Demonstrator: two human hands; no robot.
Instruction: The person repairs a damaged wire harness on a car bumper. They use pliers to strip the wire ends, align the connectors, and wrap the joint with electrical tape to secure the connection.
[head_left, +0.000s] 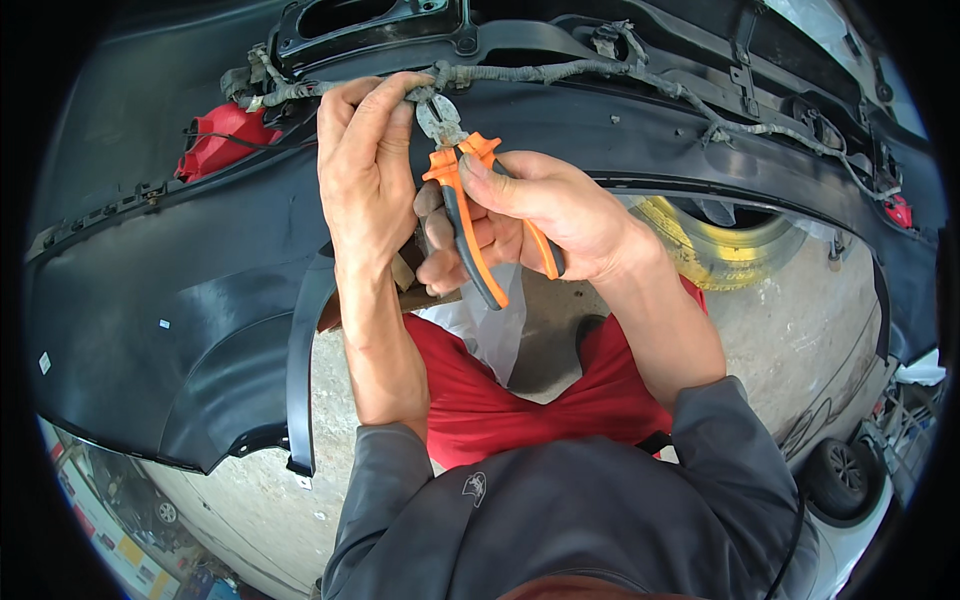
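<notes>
My right hand (560, 205) is closed round a pair of pliers (470, 238) with orange and black handles. Their metal jaws point up and away from me, against a grey taped wiring harness (540, 73). Beside the jaws, my left hand (365, 160) pinches the harness between thumb and fingertips. Whether the jaws bite on anything is too small to tell. The harness runs along the upper side of a large black car bumper (540, 125).
A red cloth or wrap (225, 140) hangs at the harness's left end, and a smaller red piece (899, 211) at its right end. Below the bumper are a yellow wheel rim (725, 245) and a whitish plastic bag (490, 335). A loose tyre (840, 478) is at lower right.
</notes>
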